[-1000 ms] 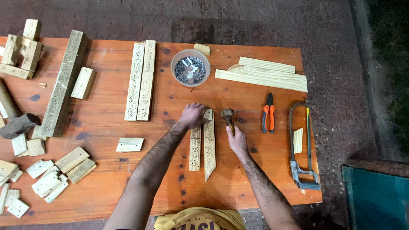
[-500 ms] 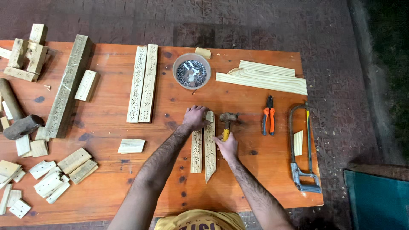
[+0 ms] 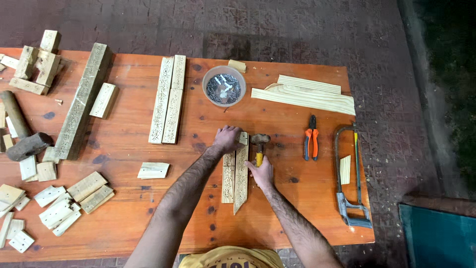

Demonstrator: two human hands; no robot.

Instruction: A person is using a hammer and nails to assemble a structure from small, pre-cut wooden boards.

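My workbench (image 3: 124,233) is an orange-brown varnished wood tabletop, knots and dark stains all over it. Under and beyond it, a dark brick-paved floor (image 3: 277,25), reddish-grey, dusty. Right of the paving runs a concrete curb strip (image 3: 421,94), with dark ground past it. A teal panel (image 3: 441,238) sits in the lower right corner. Light is dim and even, with soft shadows.

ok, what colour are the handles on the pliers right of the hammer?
Orange with black, on the pliers; the single head view shows it clearly.
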